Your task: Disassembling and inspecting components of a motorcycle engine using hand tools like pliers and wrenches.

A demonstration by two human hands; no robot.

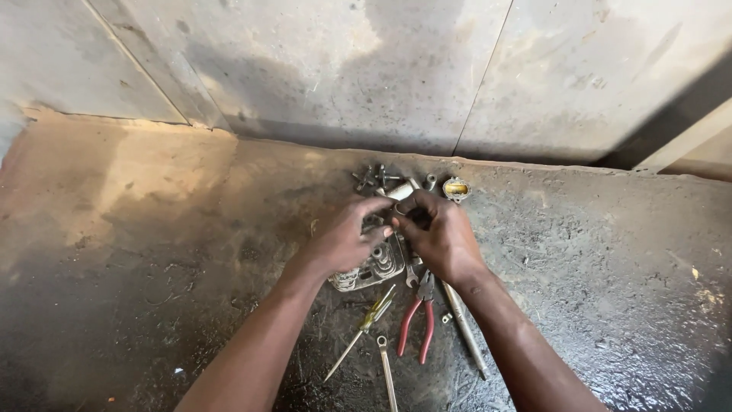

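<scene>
Both hands are working a small part over the metal engine piece.

I am watching the left hand [343,240] and right hand [441,236] meeting fingertip to fingertip, each grip pinching something too small to tell, just above the finned metal engine piece [374,267] lying on the greasy floor [152,252]. I judge a fitting step is underway; next calls for steady alignment. Red-handled pliers [417,320], a screwdriver [362,328] and loose bolts [375,177] are lying near.
</scene>
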